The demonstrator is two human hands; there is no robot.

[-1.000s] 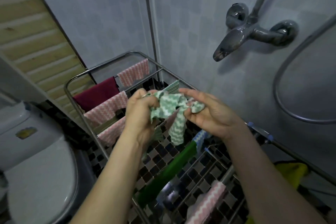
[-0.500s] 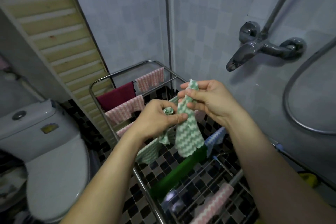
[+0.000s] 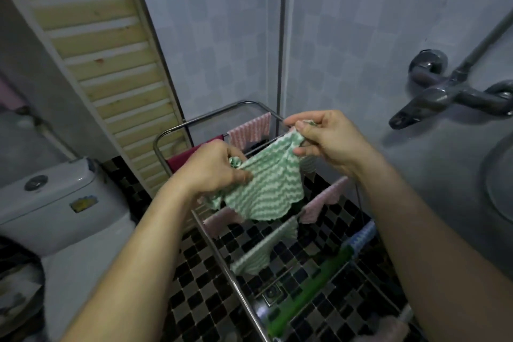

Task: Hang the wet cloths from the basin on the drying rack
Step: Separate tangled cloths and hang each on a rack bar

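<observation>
A green-and-white wavy-striped cloth [image 3: 268, 186] hangs spread between my two hands, above the metal drying rack [image 3: 169, 137]. My left hand [image 3: 212, 169] grips its lower left edge, with some of the fabric bunched inside the fist. My right hand [image 3: 323, 140] pinches the upper right corner, a little higher than the left. On the rack's bars hang a maroon cloth [image 3: 181, 157], several pink striped cloths [image 3: 251, 130], another green striped cloth [image 3: 262, 254], a blue striped cloth [image 3: 362, 234] and a plain green one [image 3: 308, 296]. The basin is out of view.
A white toilet [image 3: 63, 211] stands at the left. A slatted door [image 3: 105, 64] leans behind the rack. A chrome shower tap [image 3: 433, 96] and hose [image 3: 492, 175] are on the tiled wall at the right. The floor is black-and-white mosaic [image 3: 200, 294].
The bunched cloth has been opened out and now hangs flat between my hands, which have moved apart. The view has swung so the rack sits lower and more central.
</observation>
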